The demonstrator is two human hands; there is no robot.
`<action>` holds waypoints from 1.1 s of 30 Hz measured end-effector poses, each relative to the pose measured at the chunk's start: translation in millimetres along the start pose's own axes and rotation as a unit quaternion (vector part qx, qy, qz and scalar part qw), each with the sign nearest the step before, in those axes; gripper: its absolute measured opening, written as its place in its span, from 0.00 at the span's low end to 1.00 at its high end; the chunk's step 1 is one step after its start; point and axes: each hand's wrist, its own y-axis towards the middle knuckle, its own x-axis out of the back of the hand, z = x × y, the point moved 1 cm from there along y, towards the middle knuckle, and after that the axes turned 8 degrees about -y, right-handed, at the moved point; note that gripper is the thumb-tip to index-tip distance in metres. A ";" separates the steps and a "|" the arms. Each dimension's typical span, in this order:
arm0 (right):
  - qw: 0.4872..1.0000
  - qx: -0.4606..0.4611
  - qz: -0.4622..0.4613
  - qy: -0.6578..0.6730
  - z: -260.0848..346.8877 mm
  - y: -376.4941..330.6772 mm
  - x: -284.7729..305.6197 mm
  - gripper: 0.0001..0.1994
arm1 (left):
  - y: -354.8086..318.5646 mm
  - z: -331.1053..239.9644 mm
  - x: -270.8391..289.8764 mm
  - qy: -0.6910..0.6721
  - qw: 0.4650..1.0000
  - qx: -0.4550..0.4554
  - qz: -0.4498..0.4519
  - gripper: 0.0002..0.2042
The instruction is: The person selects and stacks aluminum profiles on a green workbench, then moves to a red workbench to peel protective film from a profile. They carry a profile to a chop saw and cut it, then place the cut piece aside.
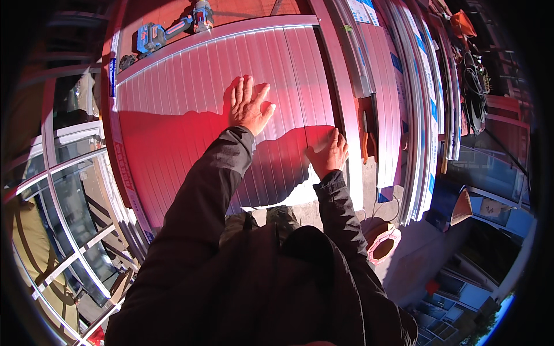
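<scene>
A wide ribbed panel [190, 132] of narrow strips lies in front of me, half in sunlight and half in my shadow. My left hand [252, 108] rests flat on its middle with the fingers spread. Near the panel's right edge is my right hand [330, 154], its fingertips at the last strip beside the frame bar [344, 92]; how far its fingers curl is partly hidden. Across the far edge runs a metal rail [231, 41]. Neither hand shows a tool in it.
A blue and black cordless drill [173, 32] lies beyond the far rail. Long metal profiles [424, 115] are stacked on the right, with orange-handled pliers [368, 147] beside them. A pink-rimmed bucket [385, 245] stands lower right. Glazed window frames [69, 190] lean at the left.
</scene>
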 end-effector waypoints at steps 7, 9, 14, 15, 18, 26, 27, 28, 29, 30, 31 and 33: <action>0.998 0.056 0.014 0.024 -8.2 0.2 1.2 0.46 | -2.3 0.2 0.5 -0.007 1.000 -0.006 -0.006 0.29; 0.997 0.064 0.027 0.015 -3.9 4.1 3.4 0.46 | -4.1 2.4 2.2 -0.028 1.000 -0.005 -0.010 0.30; 0.996 0.063 0.015 0.066 25.9 46.8 2.1 0.48 | -21.6 40.4 39.1 -0.075 0.993 0.006 -0.089 0.32; 0.997 0.058 0.012 0.056 31.4 60.0 2.0 0.49 | -35.4 61.7 58.4 -0.071 0.990 0.032 -0.121 0.34; 0.998 0.044 0.011 0.050 54.9 94.9 3.3 0.53 | -102.9 181.1 121.4 0.080 0.954 0.149 -0.249 0.38; 0.995 -0.060 0.052 -0.057 67.7 167.0 -24.7 0.47 | -267.9 355.2 190.1 -0.017 0.853 0.496 -0.161 0.40; 0.994 -0.061 0.054 -0.067 68.0 174.0 -26.7 0.44 | -268.2 356.3 184.5 -0.006 0.864 0.472 -0.177 0.38; 0.993 -0.065 0.055 -0.078 70.1 177.7 -26.2 0.41 | -266.6 352.6 182.0 -0.007 0.860 0.469 -0.203 0.37; 0.993 -0.071 0.045 -0.078 60.9 184.7 -31.1 0.41 | -260.7 342.5 180.6 -0.012 0.857 0.463 -0.227 0.35; 0.993 -0.078 0.036 -0.079 51.5 191.8 -36.5 0.40 | -255.4 332.6 179.8 -0.016 0.853 0.458 -0.249 0.34; 0.993 -0.077 0.042 -0.079 53.6 192.0 -39.1 0.40 | -257.4 325.1 181.6 -0.029 0.840 0.458 -0.289 0.31; 0.994 -0.072 0.050 -0.063 63.9 183.2 -36.6 0.38 | -259.5 323.8 186.3 -0.044 0.847 0.448 -0.284 0.31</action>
